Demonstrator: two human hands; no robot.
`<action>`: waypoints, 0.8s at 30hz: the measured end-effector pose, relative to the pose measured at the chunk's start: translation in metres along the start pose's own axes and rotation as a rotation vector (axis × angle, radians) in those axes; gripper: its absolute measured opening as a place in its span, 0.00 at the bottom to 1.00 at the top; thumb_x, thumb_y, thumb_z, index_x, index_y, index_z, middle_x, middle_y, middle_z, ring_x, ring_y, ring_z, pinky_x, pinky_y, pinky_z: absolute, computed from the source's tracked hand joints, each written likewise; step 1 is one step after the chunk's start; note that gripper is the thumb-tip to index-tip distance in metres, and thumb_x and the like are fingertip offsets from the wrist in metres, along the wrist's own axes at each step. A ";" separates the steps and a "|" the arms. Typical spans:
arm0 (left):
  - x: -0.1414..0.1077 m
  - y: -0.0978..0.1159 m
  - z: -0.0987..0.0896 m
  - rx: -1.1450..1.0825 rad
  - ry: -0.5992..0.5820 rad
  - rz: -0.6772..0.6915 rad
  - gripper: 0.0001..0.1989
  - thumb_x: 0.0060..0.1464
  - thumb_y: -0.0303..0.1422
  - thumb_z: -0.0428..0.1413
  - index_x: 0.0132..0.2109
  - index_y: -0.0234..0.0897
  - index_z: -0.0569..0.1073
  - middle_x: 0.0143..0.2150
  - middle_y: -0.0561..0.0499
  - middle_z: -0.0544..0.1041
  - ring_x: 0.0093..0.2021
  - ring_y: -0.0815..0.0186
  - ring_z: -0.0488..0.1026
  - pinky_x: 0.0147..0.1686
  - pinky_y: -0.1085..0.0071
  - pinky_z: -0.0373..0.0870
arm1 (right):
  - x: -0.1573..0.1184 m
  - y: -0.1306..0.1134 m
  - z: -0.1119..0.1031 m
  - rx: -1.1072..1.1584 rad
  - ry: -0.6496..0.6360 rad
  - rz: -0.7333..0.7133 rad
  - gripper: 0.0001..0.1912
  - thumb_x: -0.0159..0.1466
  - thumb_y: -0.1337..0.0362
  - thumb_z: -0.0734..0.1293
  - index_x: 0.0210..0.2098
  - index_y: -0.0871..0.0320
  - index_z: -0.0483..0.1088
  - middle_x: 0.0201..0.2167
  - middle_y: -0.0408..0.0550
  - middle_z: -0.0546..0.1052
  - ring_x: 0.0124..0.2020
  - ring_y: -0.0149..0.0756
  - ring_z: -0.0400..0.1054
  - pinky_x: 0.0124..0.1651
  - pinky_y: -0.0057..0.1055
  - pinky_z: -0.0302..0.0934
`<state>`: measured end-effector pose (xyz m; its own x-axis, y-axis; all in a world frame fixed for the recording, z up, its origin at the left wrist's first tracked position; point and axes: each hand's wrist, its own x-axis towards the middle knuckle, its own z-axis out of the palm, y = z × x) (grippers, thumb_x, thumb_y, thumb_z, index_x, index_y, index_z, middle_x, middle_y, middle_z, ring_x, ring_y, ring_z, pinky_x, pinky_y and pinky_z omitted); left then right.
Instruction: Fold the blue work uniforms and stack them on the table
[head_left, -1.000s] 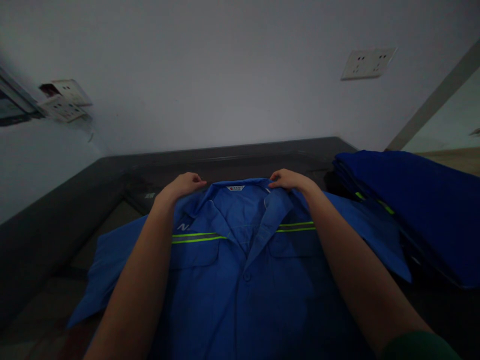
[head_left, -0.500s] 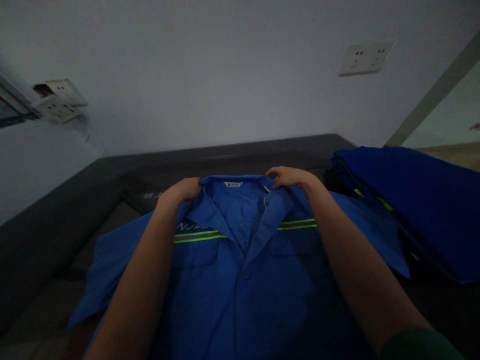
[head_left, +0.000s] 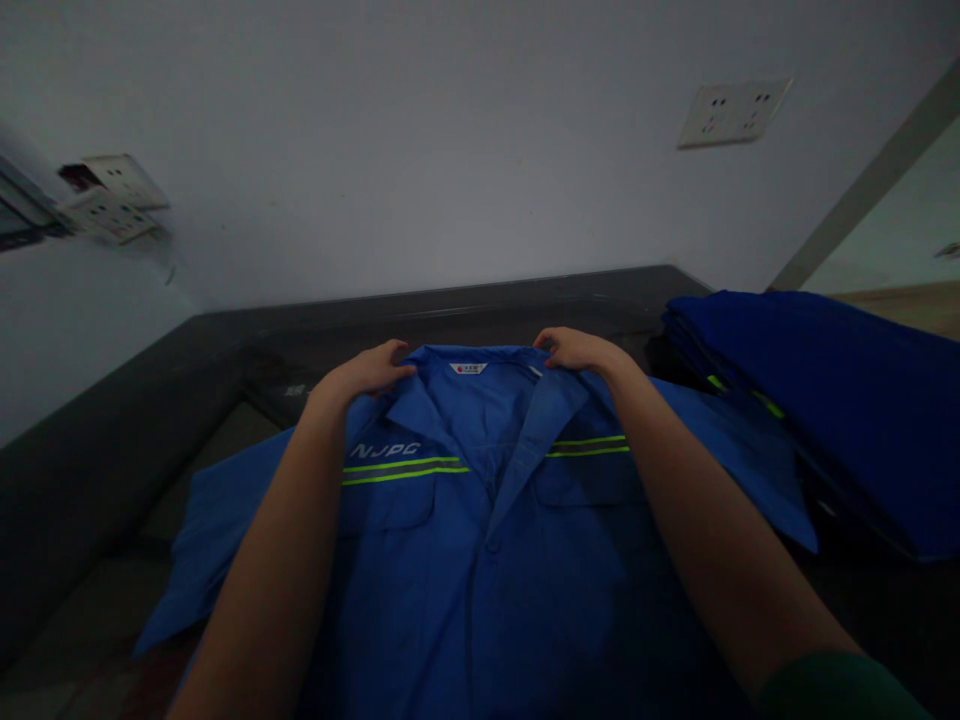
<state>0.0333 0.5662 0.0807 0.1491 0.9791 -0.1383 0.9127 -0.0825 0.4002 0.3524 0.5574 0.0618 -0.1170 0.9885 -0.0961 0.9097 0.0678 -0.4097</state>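
Note:
A blue short-sleeved work shirt [head_left: 450, 560] lies spread front up, with its collar away from me. It has yellow-green and grey stripes across the chest, white letters on one side and a white label inside the neck. My left hand [head_left: 373, 368] is at the left side of the collar, its thumb and forefinger parted and touching the cloth edge. At the collar's right side my right hand [head_left: 576, 350] pinches the fabric between curled fingers and thumb. Both forearms cover parts of the sleeves and shoulders.
Under the shirt is a dark padded surface [head_left: 75, 490] with a raised back edge along the wall. Folded deep-blue clothing [head_left: 832, 400] is piled at the right. Wall sockets [head_left: 733, 112] are at upper right, and more sockets [head_left: 112, 200] at upper left.
My left fingers have loosened from their closed grip and straightened at the collar. More of the white lettering shows, and the left collar flap has shifted slightly. My right hand stays nearly in place.

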 end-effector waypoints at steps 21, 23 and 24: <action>-0.011 0.021 0.002 -0.191 -0.205 0.144 0.19 0.50 0.30 0.50 0.50 0.35 0.72 0.35 0.48 0.75 0.31 0.65 0.74 0.28 0.73 0.71 | -0.016 -0.008 -0.012 0.337 -0.046 -0.105 0.20 0.60 0.72 0.65 0.51 0.57 0.72 0.35 0.48 0.78 0.26 0.29 0.69 0.28 0.23 0.66; -0.009 0.020 0.002 -0.079 -0.202 0.171 0.16 0.51 0.33 0.52 0.47 0.35 0.74 0.36 0.48 0.76 0.31 0.65 0.74 0.30 0.73 0.71 | -0.022 -0.011 -0.016 0.402 -0.125 -0.150 0.19 0.61 0.72 0.63 0.50 0.57 0.73 0.30 0.46 0.78 0.25 0.28 0.69 0.30 0.24 0.67; -0.006 0.019 0.002 -0.009 -0.176 0.209 0.15 0.52 0.34 0.53 0.45 0.35 0.75 0.36 0.48 0.77 0.31 0.65 0.74 0.31 0.72 0.70 | -0.023 -0.012 -0.017 0.410 -0.158 -0.169 0.19 0.61 0.73 0.62 0.50 0.57 0.73 0.30 0.46 0.78 0.25 0.28 0.69 0.31 0.24 0.68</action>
<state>0.0508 0.5579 0.0874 0.3988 0.8933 -0.2071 0.8518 -0.2773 0.4445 0.3510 0.5357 0.0843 -0.3376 0.9335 -0.1210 0.6441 0.1354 -0.7529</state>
